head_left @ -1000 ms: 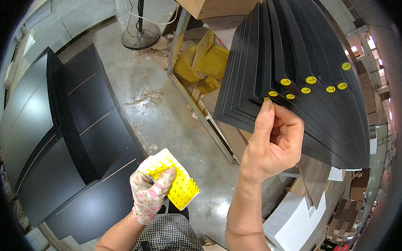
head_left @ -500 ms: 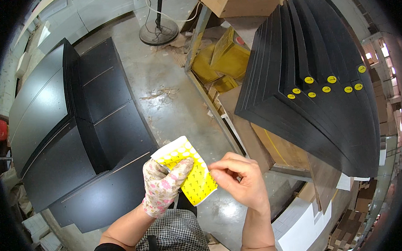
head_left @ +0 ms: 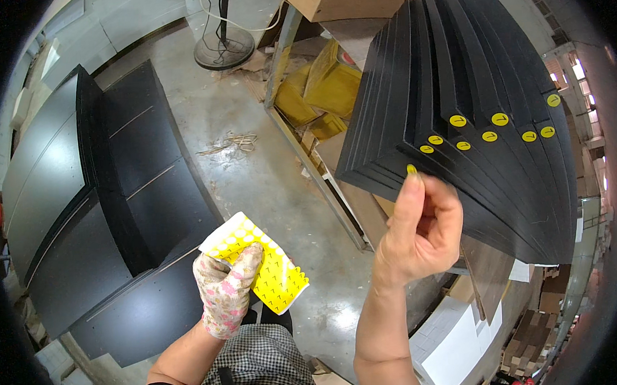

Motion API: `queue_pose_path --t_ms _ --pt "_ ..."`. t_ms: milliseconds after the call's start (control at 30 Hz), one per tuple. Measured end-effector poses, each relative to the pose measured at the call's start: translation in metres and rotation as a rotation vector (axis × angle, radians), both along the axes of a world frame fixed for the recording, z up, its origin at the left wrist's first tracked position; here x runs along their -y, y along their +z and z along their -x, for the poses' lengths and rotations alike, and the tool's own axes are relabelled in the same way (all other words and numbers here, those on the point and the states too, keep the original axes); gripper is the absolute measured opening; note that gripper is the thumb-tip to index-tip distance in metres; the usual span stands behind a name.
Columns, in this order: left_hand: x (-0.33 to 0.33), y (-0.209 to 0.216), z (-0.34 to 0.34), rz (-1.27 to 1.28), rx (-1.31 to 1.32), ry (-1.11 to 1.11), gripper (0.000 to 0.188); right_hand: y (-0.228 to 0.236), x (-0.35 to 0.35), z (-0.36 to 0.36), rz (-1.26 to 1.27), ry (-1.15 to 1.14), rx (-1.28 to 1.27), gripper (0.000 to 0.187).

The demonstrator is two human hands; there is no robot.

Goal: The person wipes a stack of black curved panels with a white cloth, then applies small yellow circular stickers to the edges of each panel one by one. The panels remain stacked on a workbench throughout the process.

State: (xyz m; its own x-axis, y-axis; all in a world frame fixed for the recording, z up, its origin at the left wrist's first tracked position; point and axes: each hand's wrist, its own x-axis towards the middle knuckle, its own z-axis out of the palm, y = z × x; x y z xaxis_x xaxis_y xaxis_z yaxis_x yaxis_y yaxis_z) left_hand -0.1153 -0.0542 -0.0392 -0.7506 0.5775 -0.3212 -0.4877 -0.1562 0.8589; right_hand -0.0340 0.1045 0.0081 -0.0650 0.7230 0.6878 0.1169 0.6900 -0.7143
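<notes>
Right hand (head_left: 421, 239) swung from the yellow sticker sheet (head_left: 275, 285) to the black panel stack (head_left: 381, 113): one round sticker (head_left: 411, 169) pinched at its fingertips, stack just beyond (contact: can't tell). Gloved left hand (head_left: 223, 289), farther off, grips the sheet.

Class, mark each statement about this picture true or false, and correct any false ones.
1. The left hand holds a sticker sheet. True.
2. The right hand pinches a small yellow sticker. True.
3. Both hands wear gloves. False: only the left hand is gloved; the right hand is bare.
4. The stacked black panels at right bear labels. True.
5. The labels on those panels are square and blue. False: they are round and yellow.
</notes>
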Motion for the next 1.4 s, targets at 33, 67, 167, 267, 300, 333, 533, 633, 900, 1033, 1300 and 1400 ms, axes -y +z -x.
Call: queue_pose_path --t_ms 33,67,167,267,300,333,533,633,900,1033,1300,1400 --pt "0.000 -0.001 -0.001 -0.009 0.021 -0.010 0.018 0.001 -0.002 0.005 -0.019 -0.004 0.012 0.008" --pt "0.001 -0.001 -0.001 -0.001 0.010 -0.007 0.018 0.001 -0.004 0.009 -0.023 0.005 0.011 0.008" --pt "0.002 -0.005 -0.001 -0.017 0.005 -0.011 0.019 0.005 -0.004 0.016 -0.060 -0.032 0.009 0.008" --pt "0.003 -0.009 0.000 -0.017 -0.004 -0.027 0.021 0.006 -0.003 0.019 -0.109 -0.086 0.073 0.010" --pt "0.003 -0.010 0.000 -0.030 -0.006 -0.039 0.023 0.006 -0.004 0.020 -0.137 -0.105 0.113 0.012" --pt "0.003 -0.011 0.000 -0.056 0.003 -0.045 0.026 0.006 -0.005 0.021 -0.105 -0.107 0.069 0.013" --pt "0.005 -0.004 -0.003 -0.044 0.030 -0.051 0.029 0.008 0.002 0.013 0.118 -0.081 -0.123 0.018" --pt "0.008 0.003 -0.001 -0.076 0.060 -0.060 0.030 0.011 0.023 -0.007 0.390 0.192 -0.032 0.013" --pt "0.009 0.004 -0.001 -0.035 0.000 -0.056 0.023 -0.003 0.037 -0.039 0.693 0.740 0.612 0.006" --pt "0.010 -0.001 0.001 -0.031 -0.047 -0.025 0.025 -0.002 0.041 -0.038 0.693 0.707 0.544 0.005" --pt "0.006 -0.005 0.001 -0.020 -0.019 0.038 0.018 -0.005 0.007 -0.001 -0.031 -0.038 0.065 0.006" --pt "0.006 -0.008 0.001 -0.035 0.012 0.047 0.019 -0.003 0.000 0.010 -0.055 -0.064 0.065 0.006"
